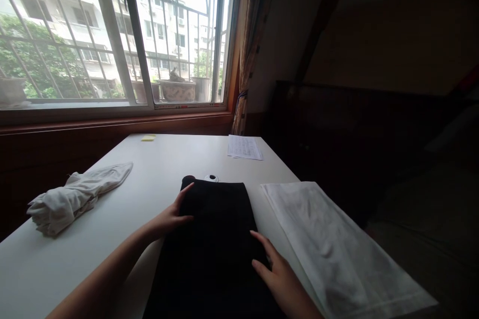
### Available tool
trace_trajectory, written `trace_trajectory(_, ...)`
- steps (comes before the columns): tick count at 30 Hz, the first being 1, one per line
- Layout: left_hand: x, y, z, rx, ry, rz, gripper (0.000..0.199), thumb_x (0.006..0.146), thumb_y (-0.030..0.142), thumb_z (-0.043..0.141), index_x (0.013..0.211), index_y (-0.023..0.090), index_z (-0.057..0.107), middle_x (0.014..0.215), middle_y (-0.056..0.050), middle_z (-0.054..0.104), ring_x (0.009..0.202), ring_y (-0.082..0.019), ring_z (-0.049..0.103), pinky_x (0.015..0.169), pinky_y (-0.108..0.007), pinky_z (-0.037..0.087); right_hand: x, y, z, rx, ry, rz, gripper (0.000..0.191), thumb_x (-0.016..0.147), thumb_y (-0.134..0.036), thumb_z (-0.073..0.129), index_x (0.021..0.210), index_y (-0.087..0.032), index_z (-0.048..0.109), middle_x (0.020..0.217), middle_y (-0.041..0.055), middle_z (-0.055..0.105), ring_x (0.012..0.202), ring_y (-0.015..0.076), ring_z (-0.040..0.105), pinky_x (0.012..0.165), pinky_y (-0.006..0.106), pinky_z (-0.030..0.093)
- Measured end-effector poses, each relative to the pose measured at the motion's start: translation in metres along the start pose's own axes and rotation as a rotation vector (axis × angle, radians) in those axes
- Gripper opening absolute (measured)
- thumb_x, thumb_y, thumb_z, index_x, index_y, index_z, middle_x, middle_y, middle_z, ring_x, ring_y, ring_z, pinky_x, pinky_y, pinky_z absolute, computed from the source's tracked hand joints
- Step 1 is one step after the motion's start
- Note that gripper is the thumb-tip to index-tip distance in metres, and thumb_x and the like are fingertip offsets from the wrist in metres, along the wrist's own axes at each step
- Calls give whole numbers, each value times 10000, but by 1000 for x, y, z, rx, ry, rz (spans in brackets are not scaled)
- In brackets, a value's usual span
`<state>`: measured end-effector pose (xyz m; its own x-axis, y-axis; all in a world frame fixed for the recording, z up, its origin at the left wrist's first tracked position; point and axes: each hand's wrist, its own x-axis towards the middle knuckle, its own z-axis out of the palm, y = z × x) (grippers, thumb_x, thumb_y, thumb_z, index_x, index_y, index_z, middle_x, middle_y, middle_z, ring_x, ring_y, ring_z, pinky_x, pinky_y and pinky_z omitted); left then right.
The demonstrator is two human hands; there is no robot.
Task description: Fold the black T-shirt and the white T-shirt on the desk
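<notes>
A black cloth point(215, 249) lies in the lower centre of the frame, flat on a white table point(179, 154). Its long axis runs up the picture, leaning slightly right, with the narrower, straight end pointing toward the window and the wider end cut off by the bottom edge. No lettering can be read on it.

The left hand point(175, 217) rests at its upper left edge, thumb and forefinger spread wide on the fabric. The right hand point(275, 269) lies along its right edge, thumb and forefinger a little apart, touching the top.

Just beyond the far end sit a small white ring point(211, 178) and a dark round object point(189, 179). To the right, a folded pale cloth point(333, 244) slants toward the lower right; at left, a bunched grey-white cloth point(75, 197) points to the upper right. Farther up are printed papers point(245, 147), their lines too small to read, and a yellow slip point(148, 137). A barred window point(179, 45) fills the upper left, beside a curtain point(247, 50).
</notes>
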<state>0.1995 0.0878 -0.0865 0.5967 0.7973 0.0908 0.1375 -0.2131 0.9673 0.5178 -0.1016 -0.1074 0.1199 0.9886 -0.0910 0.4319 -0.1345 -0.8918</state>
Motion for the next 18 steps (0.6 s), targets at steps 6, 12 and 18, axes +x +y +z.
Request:
trace_trajectory(6,4,16,28,-49,17,67,887,877,364,726,1598,360,210,1638,-65,335,1469,-357,371,1215,-544,320,-9,-4,-38,4,71,-38,492,908,-422,571,1398,-390,595,1487,-22,557,1425,305,452,1212,530,342)
trace_trajectory(12,19,47,70,-154,98,133,846,892,302,717,1583,385,235,1655,-28,290,1488,-346,330,1227,-541,310,-18,-25,-109,-93,224,-86,458,874,-519,618,1315,-408,669,1424,12,615,1346,359,537,1123,568,454)
trace_trajectory(18,93,106,127,-304,33,312,854,879,225,720,1589,331,259,1619,-52,353,1465,-323,359,1231,-499,289,-16,-40,-211,-79,397,-58,581,824,-531,704,1372,-353,630,1401,38,641,1285,351,594,1072,473,514)
